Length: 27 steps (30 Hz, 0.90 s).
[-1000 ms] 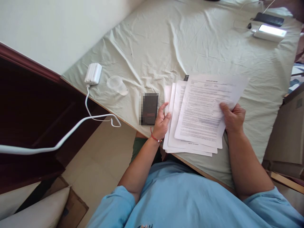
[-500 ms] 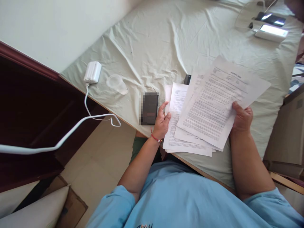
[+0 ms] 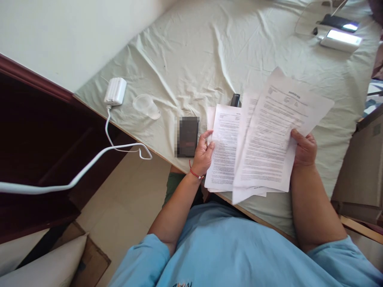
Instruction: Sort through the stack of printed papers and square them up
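Printed white sheets lie fanned on a table covered with a pale green cloth point(image 3: 191, 52). My right hand point(image 3: 304, 149) grips the right edge of the top sheets point(image 3: 269, 135) and holds them lifted and tilted. My left hand point(image 3: 203, 153) rests on the left edge of the lower sheets point(image 3: 224, 147), thumb on the paper. A dark phone-sized device point(image 3: 188, 136) lies just left of my left hand. The dark end of a small object point(image 3: 235, 99) sticks out behind the papers.
A white charger block point(image 3: 115, 91) with a white cable point(image 3: 89, 163) sits near the table's left corner, a clear plastic cup point(image 3: 146, 106) lying beside it. At the far right are a dark phone point(image 3: 339, 22) and a white lit device point(image 3: 339, 40). Cardboard boxes point(image 3: 359, 167) stand right.
My right hand has swung the top sheets out to the right and lifted them, then brought them back to a steeper angle, uncovering the sheet below. My left hand stayed in place.
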{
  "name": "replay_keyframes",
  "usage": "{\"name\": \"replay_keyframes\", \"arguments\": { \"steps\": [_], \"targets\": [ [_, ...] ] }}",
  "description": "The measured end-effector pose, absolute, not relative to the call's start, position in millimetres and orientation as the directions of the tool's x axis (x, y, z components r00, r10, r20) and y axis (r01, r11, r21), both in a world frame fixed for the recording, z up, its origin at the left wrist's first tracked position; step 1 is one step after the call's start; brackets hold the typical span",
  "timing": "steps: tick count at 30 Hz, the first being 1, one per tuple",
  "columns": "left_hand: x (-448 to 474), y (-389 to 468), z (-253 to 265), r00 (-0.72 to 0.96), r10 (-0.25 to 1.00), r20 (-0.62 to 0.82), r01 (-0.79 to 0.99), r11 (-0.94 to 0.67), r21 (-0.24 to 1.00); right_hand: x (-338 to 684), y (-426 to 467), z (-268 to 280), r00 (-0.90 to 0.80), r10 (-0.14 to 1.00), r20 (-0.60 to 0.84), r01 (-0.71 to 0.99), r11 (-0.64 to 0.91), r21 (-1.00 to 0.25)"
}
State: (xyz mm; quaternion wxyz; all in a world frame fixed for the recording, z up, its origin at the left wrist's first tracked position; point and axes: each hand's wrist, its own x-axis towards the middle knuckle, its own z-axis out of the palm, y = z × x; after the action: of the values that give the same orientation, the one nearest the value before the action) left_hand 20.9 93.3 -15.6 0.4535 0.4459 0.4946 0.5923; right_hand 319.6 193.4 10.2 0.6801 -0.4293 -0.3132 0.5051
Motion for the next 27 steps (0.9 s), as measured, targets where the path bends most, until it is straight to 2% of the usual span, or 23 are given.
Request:
{"name": "replay_keyframes", "arguments": {
  "steps": [4,11,18,27],
  "targets": [
    [21,92,-14,-0.151,0.988,0.032,-0.178,-0.059,0.982,316,191,10,0.253,0.967,-0.026,-0.394,0.079,-0.916],
    [21,93,-16,-0.16,0.986,0.048,-0.085,-0.063,0.994,310,191,-1,0.212,0.973,0.097,-0.236,0.147,-0.96],
    [22,95,-14,-0.204,0.97,0.132,-0.025,-0.14,0.99,314,194,-8,0.183,0.976,0.119,-0.085,0.136,-0.987],
    [23,94,-14,-0.198,0.979,0.046,-0.123,-0.071,0.99,310,184,2,0.125,0.992,0.001,-0.094,0.013,-0.996]
  ]
}}
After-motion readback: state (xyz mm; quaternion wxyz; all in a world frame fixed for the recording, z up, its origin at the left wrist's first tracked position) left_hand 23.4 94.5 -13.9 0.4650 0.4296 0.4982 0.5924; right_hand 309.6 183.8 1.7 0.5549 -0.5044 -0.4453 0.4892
